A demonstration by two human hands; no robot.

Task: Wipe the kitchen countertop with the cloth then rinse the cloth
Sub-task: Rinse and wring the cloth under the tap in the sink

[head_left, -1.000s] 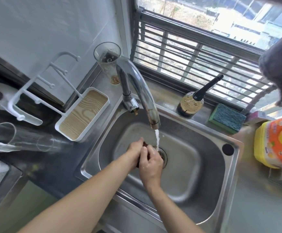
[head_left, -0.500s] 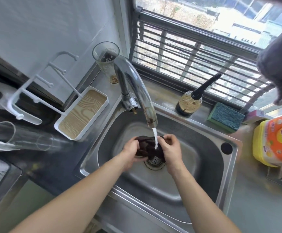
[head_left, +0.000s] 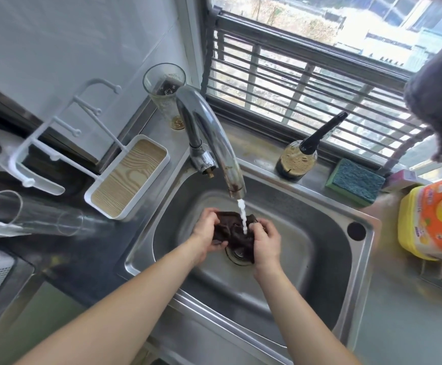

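At the far left of the frame we see a clear glass [head_left: 30, 216] lying on its side, and just right of it a white tray [head_left: 127, 177] with a wood-grain base on the dark countertop [head_left: 82, 272]. Moving toward the centre, the tap [head_left: 214, 143] arcs over the steel sink [head_left: 357, 299] and runs water. Below it, our left hand [head_left: 205, 234] grips one end of the dark cloth [head_left: 234, 234], fingers curled round it; our right hand [head_left: 266, 245] pinches the other end, so the cloth is bunched between them over the drain [head_left: 238, 255], directly under the stream. We judge the wiping is over and the rinse is in hand. Next we would need to knead and wring the cloth, then close the tap. At the right sit a green sponge [head_left: 354, 181] and a yellow detergent bottle [head_left: 436, 219].
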